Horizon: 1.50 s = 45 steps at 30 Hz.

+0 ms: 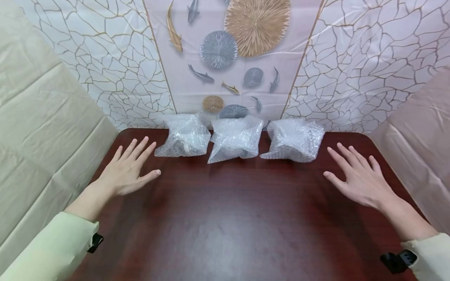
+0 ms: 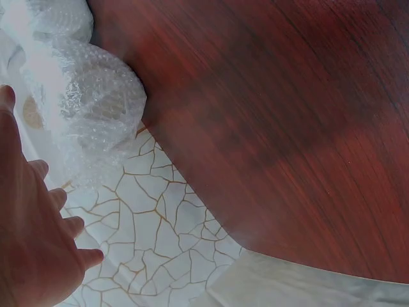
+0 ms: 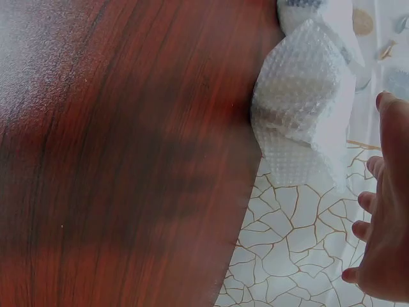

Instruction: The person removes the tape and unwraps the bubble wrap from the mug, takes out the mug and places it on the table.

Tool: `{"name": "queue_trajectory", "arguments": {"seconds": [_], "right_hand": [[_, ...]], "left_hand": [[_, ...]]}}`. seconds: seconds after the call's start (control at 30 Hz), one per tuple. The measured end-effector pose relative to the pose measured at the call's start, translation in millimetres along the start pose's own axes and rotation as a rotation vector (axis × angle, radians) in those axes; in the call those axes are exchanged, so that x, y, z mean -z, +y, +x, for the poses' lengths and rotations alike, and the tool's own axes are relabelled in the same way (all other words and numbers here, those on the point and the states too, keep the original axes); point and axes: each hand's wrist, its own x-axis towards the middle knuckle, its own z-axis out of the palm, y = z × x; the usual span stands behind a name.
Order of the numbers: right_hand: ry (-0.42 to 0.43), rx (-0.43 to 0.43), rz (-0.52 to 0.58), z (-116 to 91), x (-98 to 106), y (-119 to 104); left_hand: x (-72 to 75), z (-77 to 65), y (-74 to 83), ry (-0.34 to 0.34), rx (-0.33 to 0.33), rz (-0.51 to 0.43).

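Three bubble-wrapped bundles stand in a row along the table's far edge. The left bundle [image 1: 186, 136] lies nearest my left hand [image 1: 130, 168], whose fingers are straight and spread, palm down, with nothing held. Between its neighbours sits the middle bundle [image 1: 236, 138]. The right bundle [image 1: 295, 139] is closest to my right hand [image 1: 360, 175], likewise spread and holding nothing. In the left wrist view, a bundle [image 2: 96, 102] appears beyond the left thumb; a bundle [image 3: 300, 102] shows similarly in the right wrist view. The wrap hides most of what is inside.
The dark red wooden table [image 1: 225, 210] has rounded far corners. Behind it hangs a patterned cloth [image 1: 123, 58] with fish and round motifs. Pale fabric walls rise on the left [image 1: 45, 128] and right [image 1: 418, 148]. Black wrist devices sit at both cuffs.
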Motion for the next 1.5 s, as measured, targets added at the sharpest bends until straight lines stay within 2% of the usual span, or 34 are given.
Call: {"name": "queue_trajectory", "arguments": {"seconds": [0.33,0.67,0.93,1.27,1.5], "right_hand": [[0.012,0.015,0.018,6,-2,-5],[0.081,0.027,0.064,13,-6,-13],[0.171,0.033,0.116,20,-10,-24],[0.221,0.070,0.195,31,-22,-47],[0.259,0.092,0.248,44,-28,-67]], "left_hand": [[-0.1,-0.7,-4.5,0.015,0.014,-0.014],[-4.6,0.1,-7.5,0.045,0.032,-0.053],[-8.2,3.6,-14.2,0.089,0.056,-0.168],[-17.7,10.1,-20.3,0.186,0.051,-0.293],[-24.4,15.9,-23.9,0.226,0.083,-0.364]]}}
